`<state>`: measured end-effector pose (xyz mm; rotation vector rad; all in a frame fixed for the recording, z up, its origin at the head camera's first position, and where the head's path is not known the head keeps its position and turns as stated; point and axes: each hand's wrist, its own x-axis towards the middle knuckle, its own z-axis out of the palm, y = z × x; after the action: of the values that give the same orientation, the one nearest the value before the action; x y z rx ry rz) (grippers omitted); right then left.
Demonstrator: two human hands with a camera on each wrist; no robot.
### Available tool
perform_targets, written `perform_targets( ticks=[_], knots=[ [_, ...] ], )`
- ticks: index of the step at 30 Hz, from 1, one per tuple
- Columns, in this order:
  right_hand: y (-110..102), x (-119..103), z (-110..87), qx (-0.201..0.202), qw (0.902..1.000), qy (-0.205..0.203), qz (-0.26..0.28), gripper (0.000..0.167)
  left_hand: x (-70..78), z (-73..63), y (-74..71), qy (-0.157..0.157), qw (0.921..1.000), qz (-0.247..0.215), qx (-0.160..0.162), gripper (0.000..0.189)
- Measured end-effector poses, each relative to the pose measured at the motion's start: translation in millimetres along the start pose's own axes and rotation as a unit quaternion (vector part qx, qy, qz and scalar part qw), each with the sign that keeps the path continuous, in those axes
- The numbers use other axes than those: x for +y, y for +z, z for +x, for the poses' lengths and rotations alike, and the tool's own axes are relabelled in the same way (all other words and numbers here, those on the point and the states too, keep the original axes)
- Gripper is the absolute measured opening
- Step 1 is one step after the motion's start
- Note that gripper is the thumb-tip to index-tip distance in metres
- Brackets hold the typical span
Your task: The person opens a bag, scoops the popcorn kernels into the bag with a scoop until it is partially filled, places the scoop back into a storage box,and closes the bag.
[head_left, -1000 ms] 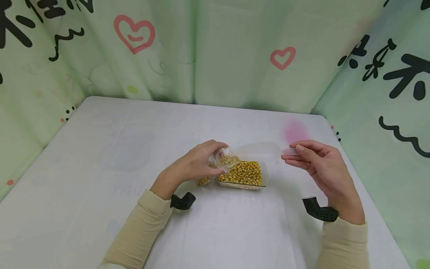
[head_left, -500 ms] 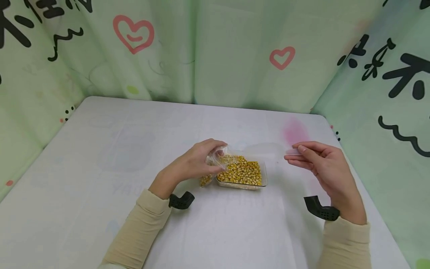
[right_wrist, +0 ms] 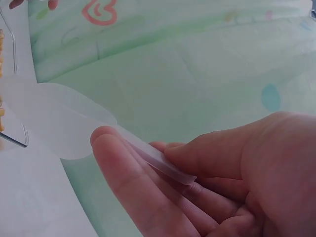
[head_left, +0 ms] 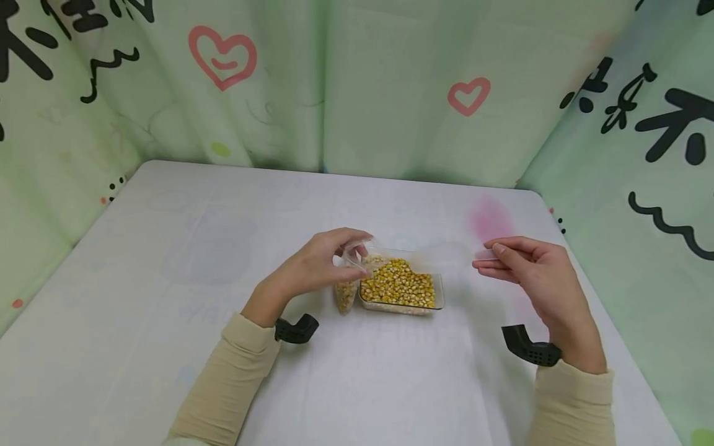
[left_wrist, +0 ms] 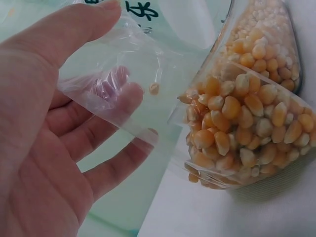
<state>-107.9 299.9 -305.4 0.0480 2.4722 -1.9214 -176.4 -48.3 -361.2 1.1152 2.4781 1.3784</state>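
My left hand (head_left: 318, 263) holds the mouth of a clear plastic bag (head_left: 346, 296) of corn kernels, thumb and fingers spread at its rim. In the left wrist view, the filled part of the bag (left_wrist: 247, 133) bulges with kernels, and one kernel lies apart near the opening. Right beside the bag stands a clear rectangular container (head_left: 439, 291) heaped with yellow corn kernels (head_left: 398, 285). My right hand (head_left: 527, 266) pinches the handle of a translucent scoop (right_wrist: 64, 121) between thumb and fingers. Its thin blade reaches left toward the container and is faint in the head view.
A white cloth covers the table (head_left: 223, 248). Green printed curtains (head_left: 385, 93) enclose the back and both sides. A black wrist mount (head_left: 298, 328) sits on the left wrist, and another mount (head_left: 530, 347) on the right.
My left hand has shifted slightly left and away, and the bag now stands more upright beside the container. The right hand has drawn a little to the right with the scoop.
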Motion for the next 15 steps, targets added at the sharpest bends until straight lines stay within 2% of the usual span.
perform_targets(
  ticks=[8,15],
  knots=[
    [4.5,-3.4,-0.4,0.012,0.9987,0.001,-0.051,0.04,-2.7,-3.1,-7.4,0.002,0.9997,0.003,0.022,0.055],
    [6.5,-3.2,-1.3,0.003,0.9977,-0.035,-0.058,0.031,-3.6,-4.1,-9.7,-0.01,0.9996,0.022,0.017,0.056]
  ],
)
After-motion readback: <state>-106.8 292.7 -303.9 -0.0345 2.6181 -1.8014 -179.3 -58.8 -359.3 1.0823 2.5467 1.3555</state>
